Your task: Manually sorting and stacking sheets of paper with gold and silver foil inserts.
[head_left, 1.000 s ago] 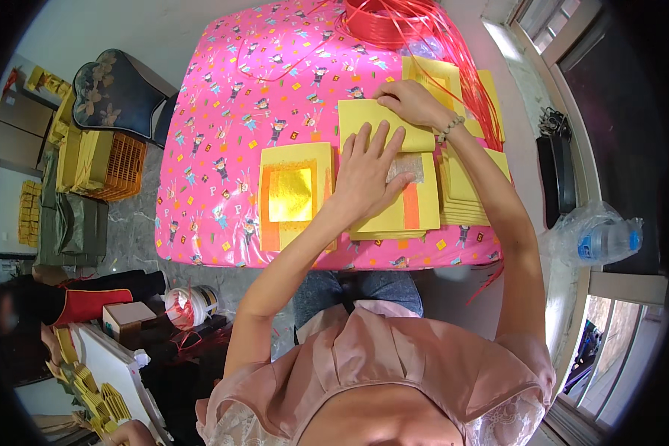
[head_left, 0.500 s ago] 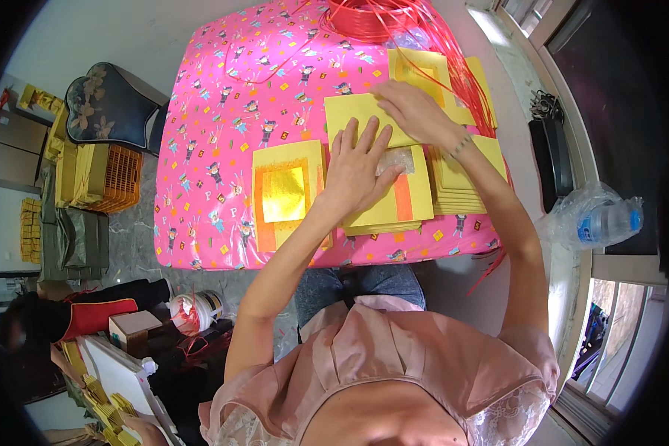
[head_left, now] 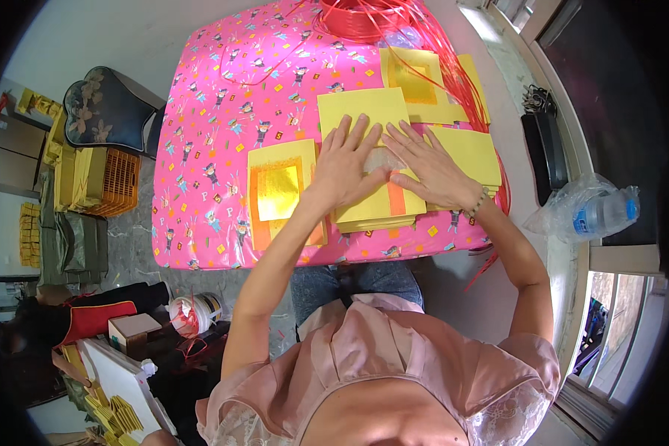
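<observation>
My left hand (head_left: 343, 169) lies flat with its fingers spread on the middle stack of yellow paper sheets (head_left: 360, 106). Beside it rests my right hand (head_left: 437, 172), also flat, its fingers apart and its thumb close to the left thumb. Between the two hands shows a pale patch on the paper with an orange strip (head_left: 397, 198) below it. To the left lies a yellow stack with a gold foil square (head_left: 279, 193) framed in orange. Another yellow paper stack (head_left: 470, 152) sits at the right, partly under my right forearm's side.
Red plastic straps (head_left: 364, 21) lie coiled at the table's far edge, with loose ends trailing down the right side. Near them is a further gold-marked yellow stack (head_left: 415, 89). A wrapped water bottle (head_left: 606, 212) stands right; a chair (head_left: 104, 111) and orange crate (head_left: 119, 178) stand left.
My right hand has come down toward me from the far part of the middle stack and now lies flat beside my left hand. The left hand stays on the stack.
</observation>
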{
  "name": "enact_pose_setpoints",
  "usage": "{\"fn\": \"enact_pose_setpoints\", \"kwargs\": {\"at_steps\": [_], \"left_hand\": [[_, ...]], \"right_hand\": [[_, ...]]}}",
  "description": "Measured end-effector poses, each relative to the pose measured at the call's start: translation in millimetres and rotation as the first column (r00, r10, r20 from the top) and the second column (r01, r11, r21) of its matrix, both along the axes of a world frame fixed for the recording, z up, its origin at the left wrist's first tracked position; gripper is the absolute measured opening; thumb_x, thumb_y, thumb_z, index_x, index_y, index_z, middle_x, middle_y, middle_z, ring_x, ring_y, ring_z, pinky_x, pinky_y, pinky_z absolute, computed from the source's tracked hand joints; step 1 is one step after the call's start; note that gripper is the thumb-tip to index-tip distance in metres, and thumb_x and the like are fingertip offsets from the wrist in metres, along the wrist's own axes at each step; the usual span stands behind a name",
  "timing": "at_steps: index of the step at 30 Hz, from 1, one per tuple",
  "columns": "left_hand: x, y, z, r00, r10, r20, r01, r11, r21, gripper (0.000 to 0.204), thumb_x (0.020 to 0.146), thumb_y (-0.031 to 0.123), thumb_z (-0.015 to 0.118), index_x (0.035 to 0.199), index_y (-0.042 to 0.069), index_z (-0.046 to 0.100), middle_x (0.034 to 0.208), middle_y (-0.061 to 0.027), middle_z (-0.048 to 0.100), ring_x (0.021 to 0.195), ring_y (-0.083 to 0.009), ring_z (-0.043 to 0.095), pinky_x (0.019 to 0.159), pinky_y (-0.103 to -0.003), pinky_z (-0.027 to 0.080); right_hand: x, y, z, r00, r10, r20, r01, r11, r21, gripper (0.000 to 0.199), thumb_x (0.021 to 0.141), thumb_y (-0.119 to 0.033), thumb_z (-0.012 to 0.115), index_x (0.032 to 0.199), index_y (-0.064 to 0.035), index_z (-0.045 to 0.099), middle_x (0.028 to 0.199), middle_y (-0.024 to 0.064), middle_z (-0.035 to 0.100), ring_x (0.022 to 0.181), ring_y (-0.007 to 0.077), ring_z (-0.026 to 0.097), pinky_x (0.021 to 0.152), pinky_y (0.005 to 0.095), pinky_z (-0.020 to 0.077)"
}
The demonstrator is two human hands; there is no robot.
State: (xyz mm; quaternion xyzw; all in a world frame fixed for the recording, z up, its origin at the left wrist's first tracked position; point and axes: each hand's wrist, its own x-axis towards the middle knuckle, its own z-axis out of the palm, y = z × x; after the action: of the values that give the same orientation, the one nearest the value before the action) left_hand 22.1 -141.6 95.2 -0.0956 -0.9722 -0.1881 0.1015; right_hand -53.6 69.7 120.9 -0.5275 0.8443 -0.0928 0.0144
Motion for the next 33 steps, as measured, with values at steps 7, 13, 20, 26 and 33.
{"fn": "enact_pose_setpoints", "kwargs": {"at_steps": [7,13,20,26,33], "left_hand": [[4.2,-18.6,-2.8,1.000,-0.003,0.031,0.003,1.000,-0.008,0.072,0.090,0.051,0.053,0.150,0.016,0.035,0.157,-0.0191,0.024,0.146,-0.0413,0.015,0.118,-0.051,0.017],[4.2,-19.7,-6.0,1.000,0.004,0.014,-0.004,1.000,-0.023,0.073,0.091,0.052,0.053,0.151,0.017,0.033,0.158,-0.0205,0.020,0.146,-0.0416,0.014,0.118,-0.051,0.016],[-9.0,-29.0,-1.3,0.999,-0.031,0.030,0.031,0.999,-0.009,0.069,0.092,0.052,0.053,0.147,0.013,0.038,0.153,-0.0228,0.030,0.142,-0.0439,0.024,0.115,-0.052,0.022],[-13.4,-14.4,11.1,0.985,0.048,-0.165,-0.070,0.989,-0.130,0.055,0.091,0.046,0.057,0.133,0.010,0.052,0.136,-0.0166,0.051,0.122,-0.0372,0.048,0.102,-0.049,0.037],[-29.9,2.9,19.6,0.889,0.116,-0.443,-0.247,0.936,-0.252,0.043,0.086,0.017,0.064,0.128,0.018,0.058,0.124,-0.0096,0.060,0.109,-0.0285,0.057,0.094,-0.043,0.042]], "right_hand": [[0.3,0.2,-0.2,1.000,-0.005,0.012,0.005,1.000,-0.007,0.066,0.099,-0.049,0.041,0.150,-0.0084,0.031,0.158,0.0123,0.025,0.148,0.0287,0.018,0.118,0.0511,0.0158],[-4.3,-2.7,-2.3,0.999,0.021,-0.048,-0.023,0.999,-0.046,0.057,0.097,-0.040,0.049,0.143,-0.0064,0.041,0.152,0.0132,0.036,0.143,0.0291,0.027,0.115,0.0490,0.0243],[-32.3,-28.6,5.6,0.983,0.025,-0.181,-0.052,0.987,-0.149,0.027,0.086,-0.028,0.065,0.105,-0.0080,0.063,0.103,0.0068,0.064,0.098,0.0252,0.060,0.088,0.0383,0.0453],[-56.4,-34.7,-14.0,0.837,0.144,-0.528,-0.269,0.949,-0.167,0.017,0.083,-0.024,0.067,0.091,-0.0105,0.061,0.075,0.0026,0.059,0.072,0.0191,0.061,0.073,0.0325,0.0489],[-47.5,-20.6,13.2,0.860,0.031,-0.509,-0.224,0.920,-0.323,0.024,0.084,-0.024,0.068,0.102,-0.0080,0.066,0.082,0.0053,0.064,0.078,0.0216,0.064,0.076,0.0336,0.0510]]}}
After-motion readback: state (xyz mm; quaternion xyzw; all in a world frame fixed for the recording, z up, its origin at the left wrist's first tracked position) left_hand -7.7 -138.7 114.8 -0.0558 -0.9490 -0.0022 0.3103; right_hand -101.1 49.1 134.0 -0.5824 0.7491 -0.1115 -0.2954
